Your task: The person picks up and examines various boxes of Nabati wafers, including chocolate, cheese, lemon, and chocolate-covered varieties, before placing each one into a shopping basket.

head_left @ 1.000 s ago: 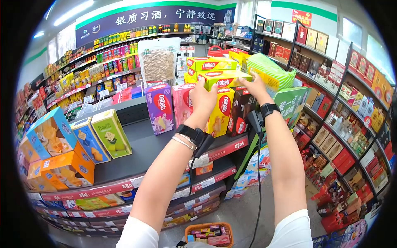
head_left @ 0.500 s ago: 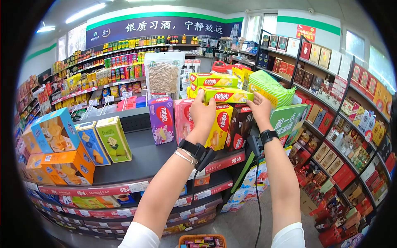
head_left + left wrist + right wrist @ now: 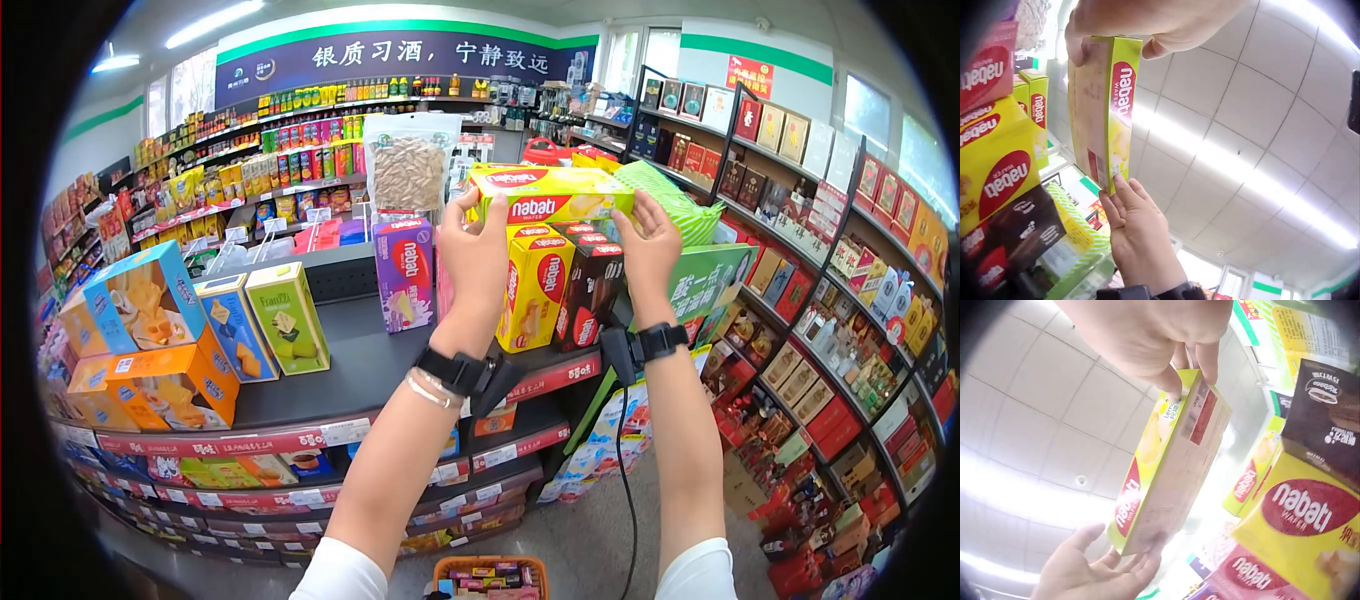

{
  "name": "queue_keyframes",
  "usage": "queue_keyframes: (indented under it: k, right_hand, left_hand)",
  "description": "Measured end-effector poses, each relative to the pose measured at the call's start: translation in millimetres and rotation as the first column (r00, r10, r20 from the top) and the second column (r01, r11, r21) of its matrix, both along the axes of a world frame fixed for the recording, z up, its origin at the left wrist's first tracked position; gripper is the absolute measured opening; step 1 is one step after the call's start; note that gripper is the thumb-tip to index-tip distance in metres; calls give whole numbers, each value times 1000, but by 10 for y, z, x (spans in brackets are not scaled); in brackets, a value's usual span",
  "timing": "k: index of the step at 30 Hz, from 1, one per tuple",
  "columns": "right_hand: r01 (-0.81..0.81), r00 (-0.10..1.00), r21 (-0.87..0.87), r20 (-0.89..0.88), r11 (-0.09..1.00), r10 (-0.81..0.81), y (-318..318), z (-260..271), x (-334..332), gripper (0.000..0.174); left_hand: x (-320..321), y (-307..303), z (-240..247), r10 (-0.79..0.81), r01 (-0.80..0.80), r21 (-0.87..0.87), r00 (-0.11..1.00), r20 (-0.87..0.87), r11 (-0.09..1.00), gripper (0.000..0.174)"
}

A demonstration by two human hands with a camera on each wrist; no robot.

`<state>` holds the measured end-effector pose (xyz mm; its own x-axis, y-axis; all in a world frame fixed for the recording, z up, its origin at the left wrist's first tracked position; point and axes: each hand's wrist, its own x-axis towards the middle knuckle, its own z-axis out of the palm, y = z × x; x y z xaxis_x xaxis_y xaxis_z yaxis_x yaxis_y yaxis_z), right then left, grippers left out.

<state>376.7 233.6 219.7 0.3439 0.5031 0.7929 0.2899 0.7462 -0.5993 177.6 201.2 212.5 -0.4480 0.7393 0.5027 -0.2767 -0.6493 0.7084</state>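
Both hands hold a yellow-green nabati wafer box (image 3: 560,205) level by its two ends, above the front row of boxes. My left hand (image 3: 474,260) grips its left end, and my right hand (image 3: 650,240) pinches the right end between thumb and fingers. In the left wrist view the plain underside of the wafer box (image 3: 1092,106) shows between the hands. Below it stand a yellow nabati box (image 3: 533,290) and a dark brown one (image 3: 590,295). A pink nabati box (image 3: 1250,572) is mostly covered by my left hand in the head view; a purple one (image 3: 405,275) stands left of it.
A clear bag of brown snacks (image 3: 410,165) stands behind the row. Franzzi boxes (image 3: 287,318) and orange and blue boxes (image 3: 170,385) occupy the shelf's left side. A green sign (image 3: 710,285) is beside my right hand. An orange basket (image 3: 490,562) with small boxes sits below.
My hands have raised the yellow-green wafer box and brought it closer, turning its front face more toward me. It now largely covers the similar boxes behind it.
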Motion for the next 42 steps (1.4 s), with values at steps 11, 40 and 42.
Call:
queue_keyframes:
  k: [11,40,42]
  right_hand:
    - [-118,986,53,-114,992,123,-1957,-792,-311,54]
    - [-482,876,-529,-282,699,391,-3201,-1960,-439,61]
    - [-415,910,-517,-217,749,354,-3238,-1996,-473,58]
  left_hand:
    - [-535,-1531,-805,-255,245,71,948,194,967,23]
    - [-1117,-2331,-2262,-643,667,-445,730,231,598,65]
    - [-1122,-2322,-2327,-640,657,-468,735,224,590,65]
